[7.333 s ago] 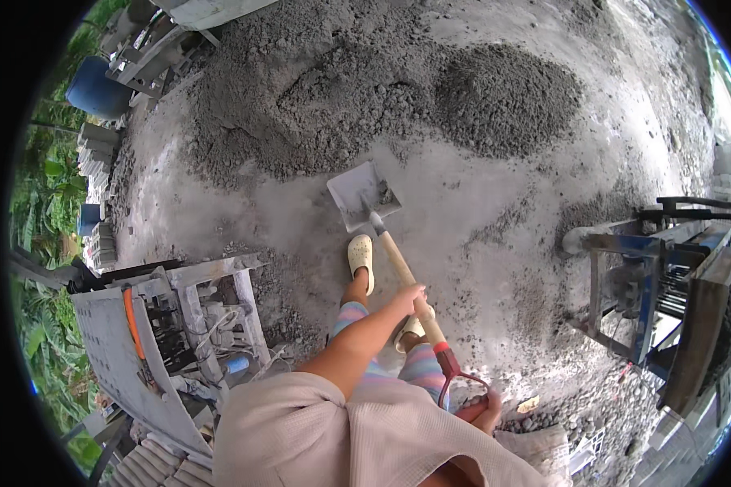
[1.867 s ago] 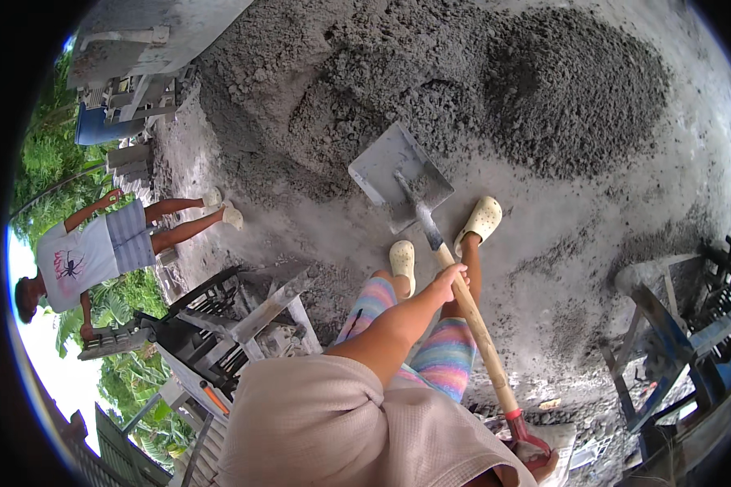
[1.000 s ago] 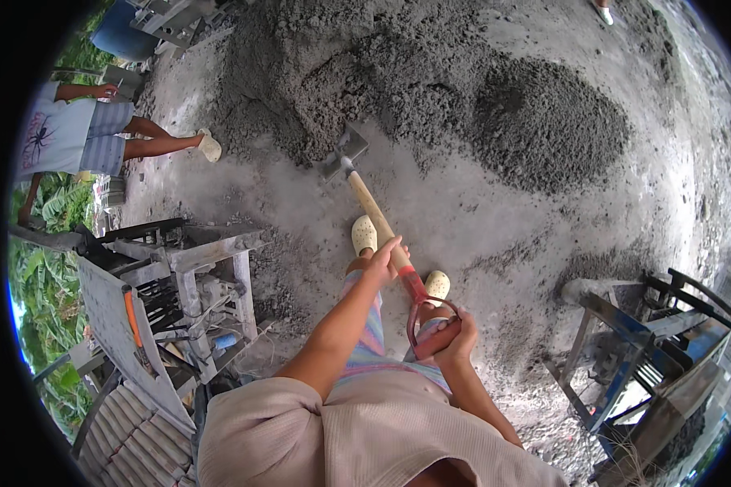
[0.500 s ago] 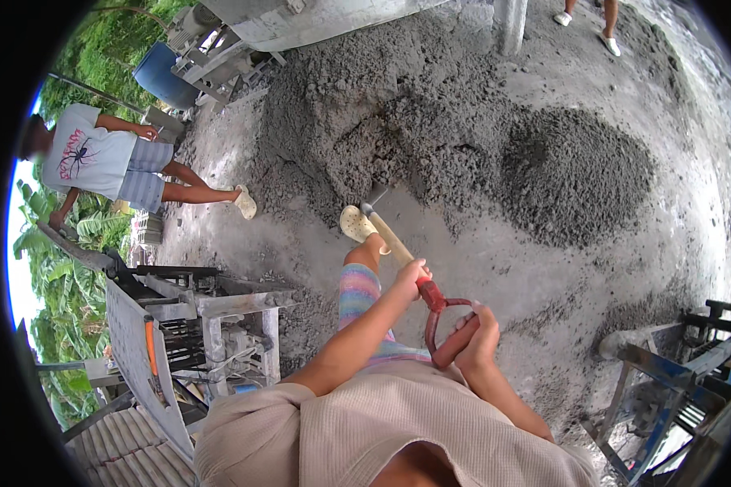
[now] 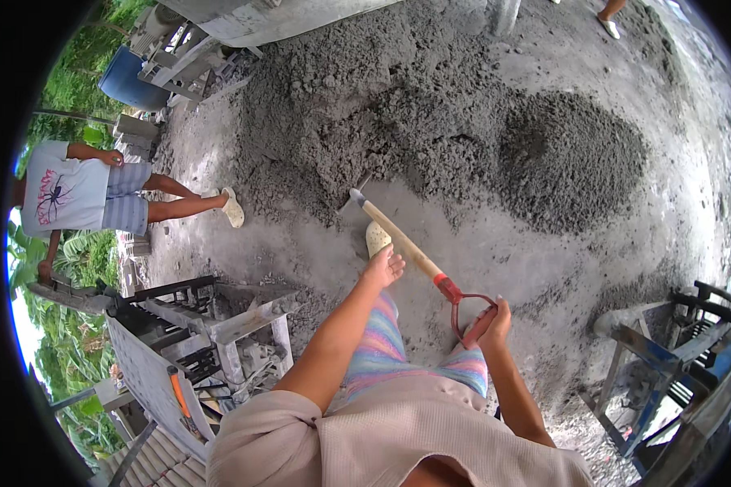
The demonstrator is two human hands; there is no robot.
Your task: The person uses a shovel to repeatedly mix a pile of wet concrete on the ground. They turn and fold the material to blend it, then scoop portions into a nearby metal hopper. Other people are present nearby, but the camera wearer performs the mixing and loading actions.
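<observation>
A shovel (image 5: 406, 246) with a wooden shaft and a red D-shaped handle slants from my body to a grey mound of wet mix (image 5: 349, 122). Its metal blade meets the mound's near edge, and part of it is buried. My right hand (image 5: 497, 321) is wrapped round the grip of the red handle. Just left of the shaft, my left hand (image 5: 384, 266) is off the wood with its fingers apart. My cream clog (image 5: 377, 238) stands behind that hand, close to the blade.
A separate grey heap (image 5: 573, 162) lies to the right. Metal machine frames stand at lower left (image 5: 252, 325) and lower right (image 5: 666, 349). Another person (image 5: 81, 191) is on the left, beyond a blue barrel (image 5: 130, 79). A person's foot (image 5: 609, 28) shows at top right.
My left hand has let go of the shaft and moved left of it. The right hand, still on the grip, has shifted slightly right and up with the handle.
</observation>
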